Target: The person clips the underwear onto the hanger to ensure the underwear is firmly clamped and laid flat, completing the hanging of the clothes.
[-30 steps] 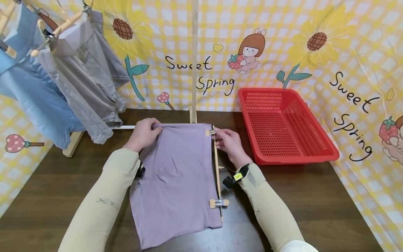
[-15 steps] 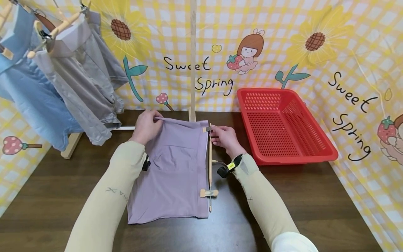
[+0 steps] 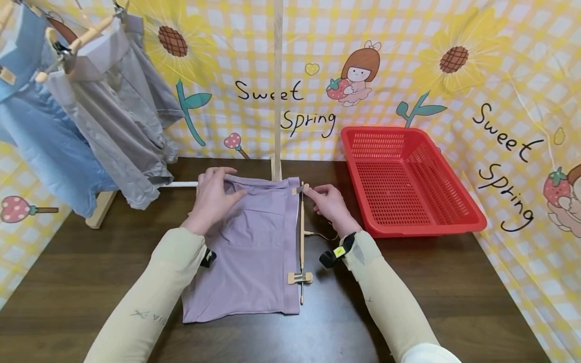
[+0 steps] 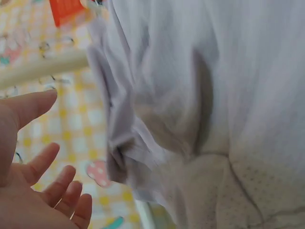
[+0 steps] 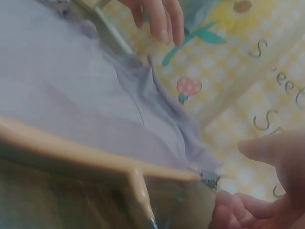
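Note:
Lavender shorts [image 3: 254,252] lie on the table, waistband to the right and clipped to a wooden clip hanger [image 3: 302,237]. Over their far left edge my left hand [image 3: 213,199] is held with its fingers spread. In the left wrist view that hand [image 4: 33,171] is apart from the cloth. With my right hand [image 3: 331,204] I pinch the hanger's far clip [image 3: 298,190]. In the right wrist view one digit stands away from the clip [image 5: 208,179], while other fingertips [image 5: 224,200] meet its end. The near clip [image 3: 299,278] grips the waistband.
A red plastic basket [image 3: 413,186] stands at the back right. Grey shorts [image 3: 113,111] and blue shorts [image 3: 45,131] hang on clip hangers at the left. Behind the lavender shorts rise a wooden post [image 3: 278,91] and a patterned cloth backdrop [image 3: 395,30].
My left hand has let go of the shorts' far edge and its fingers have spread. The shorts and hanger have shifted slightly left and away from me. My right hand stays at the far clip.

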Demonstrator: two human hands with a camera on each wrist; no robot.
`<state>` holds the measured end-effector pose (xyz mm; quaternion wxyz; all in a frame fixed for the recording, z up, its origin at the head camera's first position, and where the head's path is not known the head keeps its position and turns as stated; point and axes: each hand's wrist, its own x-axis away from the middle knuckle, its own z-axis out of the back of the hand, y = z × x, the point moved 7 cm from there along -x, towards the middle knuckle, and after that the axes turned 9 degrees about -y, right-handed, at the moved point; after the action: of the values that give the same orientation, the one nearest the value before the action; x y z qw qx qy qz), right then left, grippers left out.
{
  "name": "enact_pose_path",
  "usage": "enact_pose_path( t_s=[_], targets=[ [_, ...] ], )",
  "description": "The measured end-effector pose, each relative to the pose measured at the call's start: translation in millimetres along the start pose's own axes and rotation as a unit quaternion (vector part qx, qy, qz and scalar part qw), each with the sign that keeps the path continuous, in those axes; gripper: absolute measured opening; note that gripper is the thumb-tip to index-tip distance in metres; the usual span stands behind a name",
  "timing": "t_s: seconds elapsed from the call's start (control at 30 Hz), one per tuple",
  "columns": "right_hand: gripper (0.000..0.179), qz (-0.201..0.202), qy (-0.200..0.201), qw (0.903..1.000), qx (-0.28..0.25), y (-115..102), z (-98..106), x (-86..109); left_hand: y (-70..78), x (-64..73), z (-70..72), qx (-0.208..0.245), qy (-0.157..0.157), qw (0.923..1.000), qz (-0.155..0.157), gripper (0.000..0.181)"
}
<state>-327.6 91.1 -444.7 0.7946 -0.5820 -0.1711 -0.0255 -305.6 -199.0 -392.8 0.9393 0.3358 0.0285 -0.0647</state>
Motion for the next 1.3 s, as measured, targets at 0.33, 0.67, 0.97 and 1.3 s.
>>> enact_pose_path(
  t_s=[0.33, 0.67, 0.97, 1.3],
  targets=[
    [0.042, 0.034, -0.093, 0.9936, 0.055, -4.8, -9.3, 32.7, 29.5, 42.1, -17.6, -0.009, -0.073, 0.9934, -0.089, 0.042],
    [0.035, 0.083, -0.186, 0.9628, 0.177, 1.0, -7.6, 72.5, 60.7, 87.9, -48.4, -0.055, -0.145, 0.9692, -0.191, 0.032],
    [0.037, 0.072, -0.249, 0.9360, 0.238, 15.2, -11.8, 98.7, 82.5, 115.6, -76.3, -0.043, -0.220, 0.9483, -0.225, 0.037],
    [0.033, 0.085, -0.304, 0.9043, 0.287, 28.6, -32.2, 119.5, 100.6, 142.5, -109.9, -0.016, -0.324, 0.9037, -0.279, 0.032]
  ],
)
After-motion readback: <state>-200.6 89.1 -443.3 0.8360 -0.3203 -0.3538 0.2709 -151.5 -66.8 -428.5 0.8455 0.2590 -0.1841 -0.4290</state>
